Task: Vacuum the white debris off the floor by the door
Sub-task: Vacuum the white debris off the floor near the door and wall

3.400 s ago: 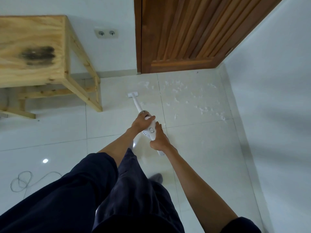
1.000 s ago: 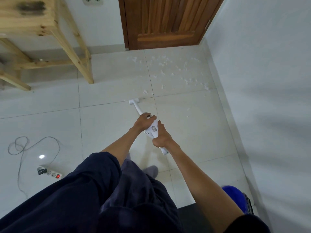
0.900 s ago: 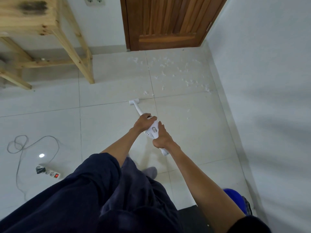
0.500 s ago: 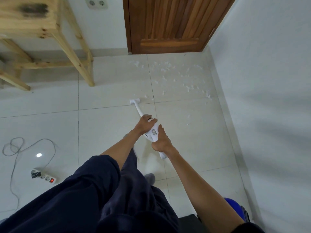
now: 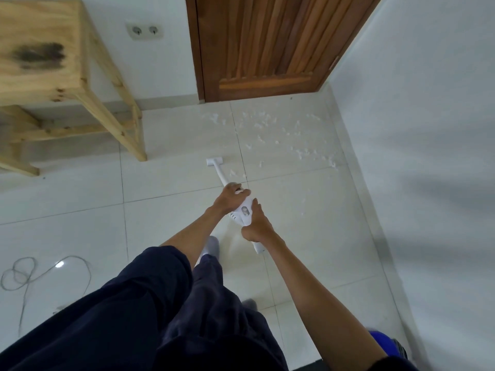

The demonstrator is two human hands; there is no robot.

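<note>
Both hands grip a slim white stick vacuum (image 5: 242,210): the left hand (image 5: 230,195) is wrapped around the tube just above the body, and the right hand (image 5: 257,223) is clenched on the handle behind the round button. Its flat white floor nozzle (image 5: 214,162) rests on the glossy white tiled floor (image 5: 80,210), just left of the nearest flecks of the scattered white debris (image 5: 281,132), which lies spread across the tiles in front of the brown slatted wooden door (image 5: 267,44). A pale wooden table with a dark stain on its tabletop (image 5: 40,49) stands to the left, and a thin grey cable (image 5: 24,274) loops on the floor near the dark trouser leg (image 5: 120,317).
</note>
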